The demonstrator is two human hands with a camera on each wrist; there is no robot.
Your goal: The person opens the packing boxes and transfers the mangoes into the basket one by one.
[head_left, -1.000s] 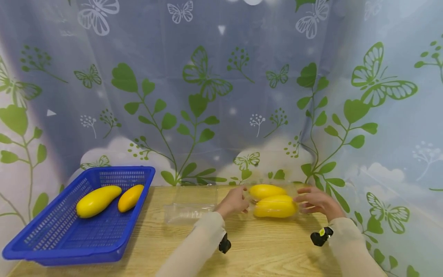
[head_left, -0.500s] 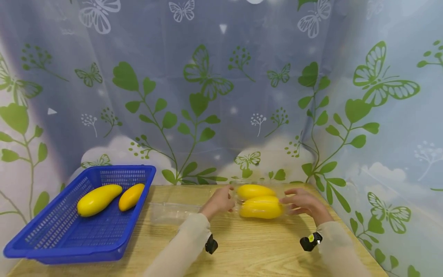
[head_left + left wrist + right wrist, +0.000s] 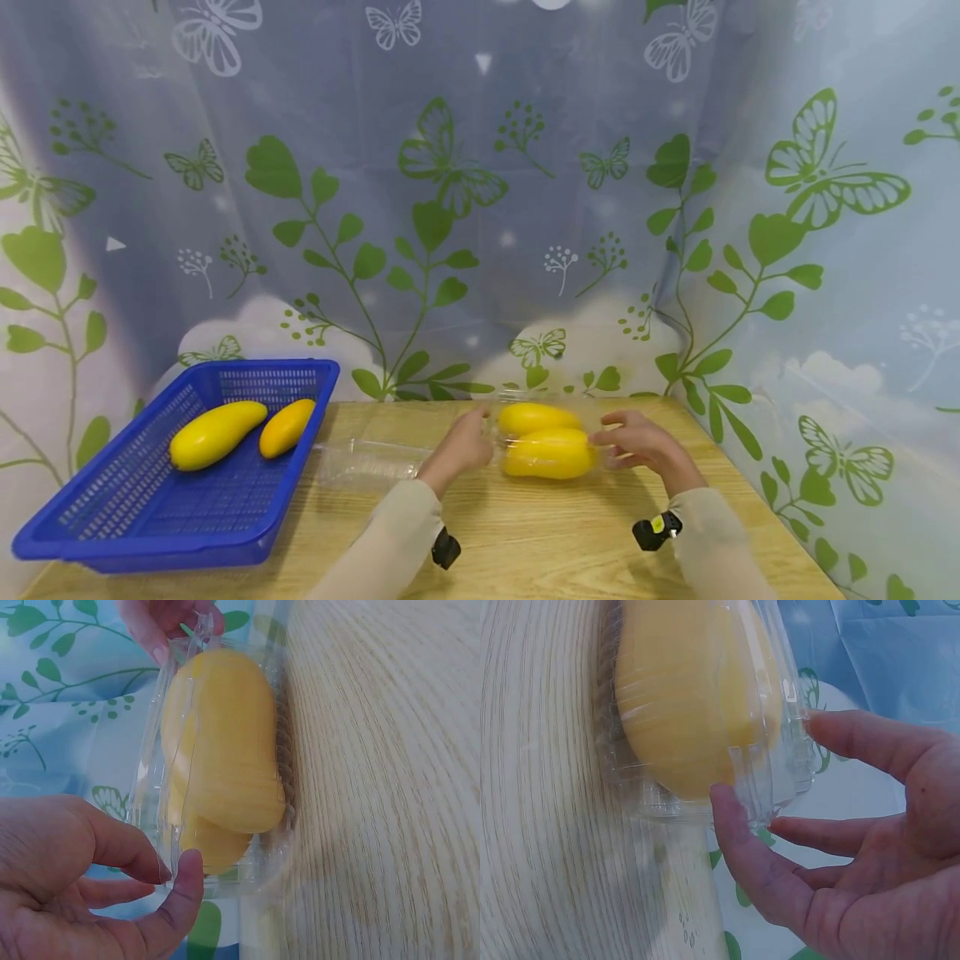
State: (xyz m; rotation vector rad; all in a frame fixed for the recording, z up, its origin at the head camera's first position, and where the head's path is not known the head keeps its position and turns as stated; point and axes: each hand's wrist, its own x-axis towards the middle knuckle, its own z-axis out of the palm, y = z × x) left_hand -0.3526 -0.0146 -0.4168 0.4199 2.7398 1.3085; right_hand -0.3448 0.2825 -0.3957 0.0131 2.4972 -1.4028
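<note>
Two yellow mangoes, the front one (image 3: pixel 550 454) and the rear one (image 3: pixel 537 418), lie side by side in a clear plastic clamshell box (image 3: pixel 622 776) on the table. Its lid appears folded down over them. My left hand (image 3: pixel 461 446) pinches the rim at the box's left end between thumb and fingers. At the right end, my right hand (image 3: pixel 637 446) pinches the rim near a corner, thumb in front and fingers behind. In the left wrist view the fingertips of the right hand (image 3: pixel 169 622) show at the far end.
A second clear plastic box (image 3: pixel 367 467) lies left of my left hand, partly behind the forearm. Farther left, a blue plastic basket (image 3: pixel 176 550) holds a large mango (image 3: pixel 216 435) and a smaller orange-yellow mango (image 3: pixel 287 428). A printed curtain (image 3: pixel 480 250) hangs behind the wooden table (image 3: pixel 555 542).
Both hands and the box with the two mangoes have shifted left along the table. The second clear box has also slid left, closer to the blue basket.
</note>
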